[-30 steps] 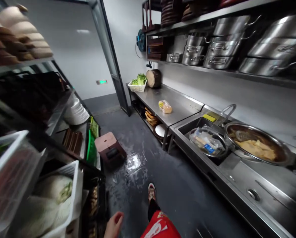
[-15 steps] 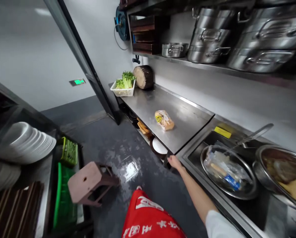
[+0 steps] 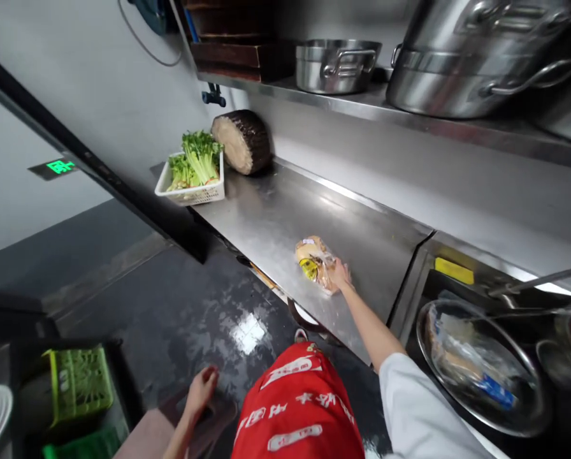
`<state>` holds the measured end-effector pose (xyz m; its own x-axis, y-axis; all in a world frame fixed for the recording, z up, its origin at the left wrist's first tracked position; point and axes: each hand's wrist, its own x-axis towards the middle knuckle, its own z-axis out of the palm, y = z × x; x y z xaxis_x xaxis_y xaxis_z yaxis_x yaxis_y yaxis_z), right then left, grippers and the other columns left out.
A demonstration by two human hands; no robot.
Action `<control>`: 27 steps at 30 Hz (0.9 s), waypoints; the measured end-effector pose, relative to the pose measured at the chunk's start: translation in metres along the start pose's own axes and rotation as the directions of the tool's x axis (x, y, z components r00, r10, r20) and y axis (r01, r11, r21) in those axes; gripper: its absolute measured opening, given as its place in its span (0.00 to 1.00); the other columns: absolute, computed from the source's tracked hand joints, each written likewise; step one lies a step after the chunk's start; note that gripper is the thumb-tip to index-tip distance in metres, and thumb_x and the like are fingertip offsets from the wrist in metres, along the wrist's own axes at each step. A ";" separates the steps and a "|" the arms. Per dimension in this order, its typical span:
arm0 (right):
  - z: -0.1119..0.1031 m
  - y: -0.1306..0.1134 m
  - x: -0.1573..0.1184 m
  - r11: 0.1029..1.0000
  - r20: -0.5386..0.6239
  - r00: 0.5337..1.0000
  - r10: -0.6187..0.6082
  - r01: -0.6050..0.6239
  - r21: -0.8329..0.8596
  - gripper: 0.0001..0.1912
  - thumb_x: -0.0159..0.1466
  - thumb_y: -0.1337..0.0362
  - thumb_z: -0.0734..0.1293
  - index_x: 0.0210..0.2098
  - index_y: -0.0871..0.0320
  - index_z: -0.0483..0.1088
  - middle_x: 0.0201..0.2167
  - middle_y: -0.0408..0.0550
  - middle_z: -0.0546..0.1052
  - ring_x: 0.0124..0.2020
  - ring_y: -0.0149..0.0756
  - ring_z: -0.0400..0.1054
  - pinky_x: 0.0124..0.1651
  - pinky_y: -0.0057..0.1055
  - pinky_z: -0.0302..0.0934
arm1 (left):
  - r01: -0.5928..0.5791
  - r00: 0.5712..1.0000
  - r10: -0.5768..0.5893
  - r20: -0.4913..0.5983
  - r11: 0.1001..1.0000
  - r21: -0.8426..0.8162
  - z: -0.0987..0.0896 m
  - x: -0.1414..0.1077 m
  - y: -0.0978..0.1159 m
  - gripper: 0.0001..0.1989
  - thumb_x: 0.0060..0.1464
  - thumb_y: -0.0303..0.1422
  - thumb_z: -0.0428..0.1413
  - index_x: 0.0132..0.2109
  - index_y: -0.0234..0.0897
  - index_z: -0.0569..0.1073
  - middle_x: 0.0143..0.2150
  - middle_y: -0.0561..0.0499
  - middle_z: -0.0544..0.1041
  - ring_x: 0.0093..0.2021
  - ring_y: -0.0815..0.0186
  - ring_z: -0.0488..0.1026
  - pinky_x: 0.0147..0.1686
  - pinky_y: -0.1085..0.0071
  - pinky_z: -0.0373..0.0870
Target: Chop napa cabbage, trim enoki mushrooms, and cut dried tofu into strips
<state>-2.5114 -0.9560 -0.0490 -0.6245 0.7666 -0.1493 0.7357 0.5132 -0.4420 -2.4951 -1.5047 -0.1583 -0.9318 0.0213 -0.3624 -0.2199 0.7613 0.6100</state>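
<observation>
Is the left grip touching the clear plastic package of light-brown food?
No, the left grip is well apart from the clear plastic package of light-brown food, which the right grip touches.

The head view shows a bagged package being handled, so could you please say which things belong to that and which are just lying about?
In use:
bagged package, touched by the right hand
steel counter beneath it

Apparently just lying about:
white basket of greens
round wooden block
steel pot on the shelf

Pots higher than your grip
Left of it you have greens and a log; right, a bowl.
</observation>
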 end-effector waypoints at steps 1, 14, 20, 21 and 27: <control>0.001 -0.003 0.010 1.000 0.005 1.000 -0.022 0.022 0.012 0.27 0.65 0.58 0.69 0.63 0.56 0.70 0.51 0.58 0.77 0.46 0.42 0.72 0.44 0.30 0.59 | -0.038 0.998 0.040 0.053 0.998 -0.047 -0.008 0.029 0.023 0.14 0.47 0.43 0.56 0.33 0.38 0.79 0.31 0.47 0.82 0.38 0.53 0.83 0.37 0.67 0.78; -0.052 -0.046 0.083 0.980 0.141 0.975 -0.169 0.151 0.130 0.13 0.64 0.59 0.67 0.26 0.59 0.72 0.19 0.40 0.69 0.25 0.30 0.59 0.31 0.27 0.47 | -0.624 0.532 0.772 0.347 0.635 -0.455 0.110 0.175 0.424 0.17 0.60 0.36 0.59 0.52 0.31 0.79 0.51 0.38 0.80 0.47 0.60 0.78 0.48 0.67 0.74; -0.061 -0.055 0.074 0.972 0.046 0.991 -0.128 0.116 0.203 0.08 0.62 0.61 0.66 0.28 0.57 0.69 0.23 0.38 0.68 0.27 0.29 0.58 0.31 0.25 0.48 | -0.678 0.197 0.693 0.694 0.607 -0.414 0.168 0.192 0.503 0.14 0.49 0.29 0.67 0.44 0.29 0.82 0.27 0.53 0.76 0.30 0.66 0.73 0.37 0.73 0.69; -0.060 -0.053 0.070 0.968 0.029 0.992 -0.119 0.110 0.224 0.08 0.62 0.61 0.65 0.28 0.57 0.69 0.23 0.38 0.68 0.27 0.29 0.58 0.31 0.24 0.48 | -0.655 0.169 0.659 0.733 0.631 -0.416 0.171 0.196 0.504 0.13 0.48 0.30 0.68 0.42 0.30 0.82 0.25 0.54 0.75 0.28 0.67 0.72 0.35 0.74 0.68; -0.044 -0.032 0.046 0.910 -0.040 0.999 -0.003 0.020 0.415 0.10 0.62 0.57 0.66 0.28 0.56 0.65 0.25 0.38 0.67 0.30 0.30 0.60 0.35 0.24 0.56 | -0.332 0.126 0.468 0.875 0.851 -0.407 0.185 0.211 0.502 0.20 0.58 0.45 0.63 0.40 0.29 0.77 0.26 0.50 0.77 0.22 0.70 0.71 0.26 0.75 0.66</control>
<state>-2.5524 -0.9200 -0.0028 -0.6159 0.7797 -0.1123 0.5481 0.3218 -0.7720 -2.7484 -0.9982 -0.0587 0.0327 0.9259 -0.3764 0.0048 0.3764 0.9264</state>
